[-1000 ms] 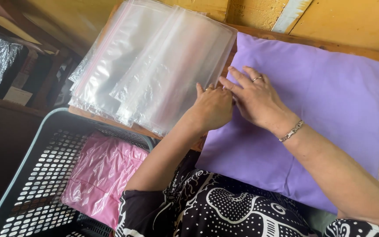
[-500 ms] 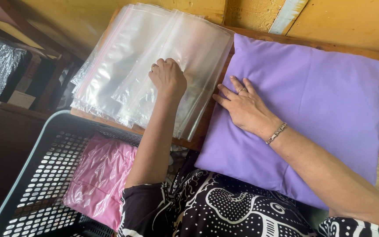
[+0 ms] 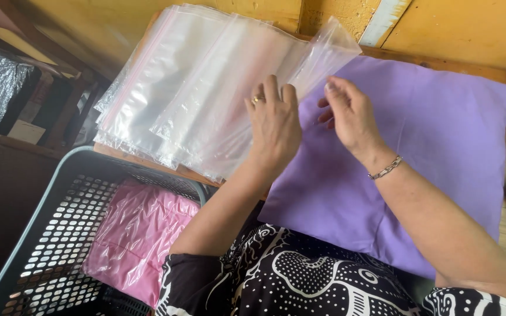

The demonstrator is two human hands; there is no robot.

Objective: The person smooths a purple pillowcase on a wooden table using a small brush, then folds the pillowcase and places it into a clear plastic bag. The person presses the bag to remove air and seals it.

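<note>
my left hand (image 3: 273, 126) flat on stack of clear plastic bags (image 3: 200, 93), fingers together, pressing top bag down. my right hand (image 3: 352, 117) beside it, fingers pinching edge of top clear bag (image 3: 323, 55), lifting it off stack. stack lies on bench, overlapping left edge of purple cushion (image 3: 417, 152). grey basket (image 3: 36, 246) below stack, pink bagged cushion (image 3: 136, 234) inside it.

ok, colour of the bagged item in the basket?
Pink: the bagged cushion in the grey perforated basket is pink under clear plastic, seen in the head view.
</note>
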